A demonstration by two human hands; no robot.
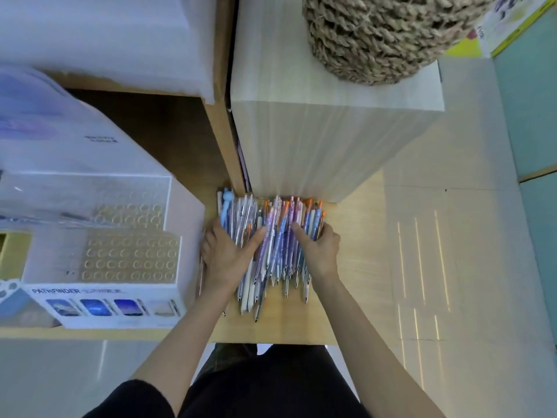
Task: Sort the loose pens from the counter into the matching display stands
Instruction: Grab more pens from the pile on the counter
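A pile of several loose pens (275,251), blue, white, purple and orange-tipped, lies side by side on the wooden counter (355,267), tips toward me. My left hand (226,251) rests flat on the pile's left side with the thumb stretched across the pens. On the right side my right hand (319,248) presses against the pile, fingers bent over its edge pens. To the left stand two white display stands with gold-ringed holes, the near one (129,257) labelled PATHFINDER, the far one (129,206) behind clear plastic.
A tall pale wooden box (316,140) stands just behind the pens, with a woven rope basket (376,37) on top. White packages (60,131) sit at the left rear. The counter's front edge (271,342) is close to my body; tiled floor lies right.
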